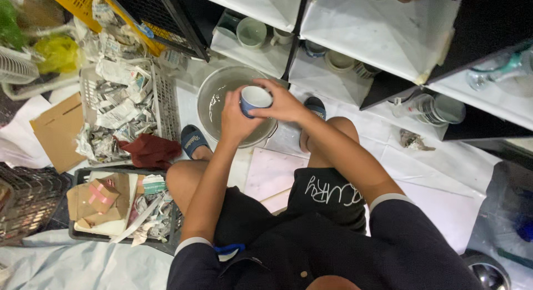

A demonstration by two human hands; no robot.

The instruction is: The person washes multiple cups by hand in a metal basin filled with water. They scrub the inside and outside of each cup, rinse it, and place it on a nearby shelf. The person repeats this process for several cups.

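Blue on the outside and white within, a cup (256, 97) is being held directly above a wide round basin (225, 96) that is sitting on the pale floor (427, 173) between the person's feet. The left hand (237, 119) is wrapping around the cup's near side, fingers closed on its wall, while the right hand (283, 103) is gripping the far side and rim, so both hands are clamped on the cup. The cup is standing roughly upright, its mouth tilting slightly toward the camera and its inside looking empty; whether a handle is showing I cannot tell. The basin is holding what looks like cloudy water. To the left of the basin a pale plastic crate (161, 98) is lying full of crumpled newspaper (119, 109), with a dark red cloth (151, 150) draped at its near edge. Nearer the person than that crate, a dark tray (80, 234) is carrying cardboard pieces and paper scraps. Beyond the basin, black shelves (400, 79) lined with white sheets are holding more cups (251, 32) and glassware (427, 108).
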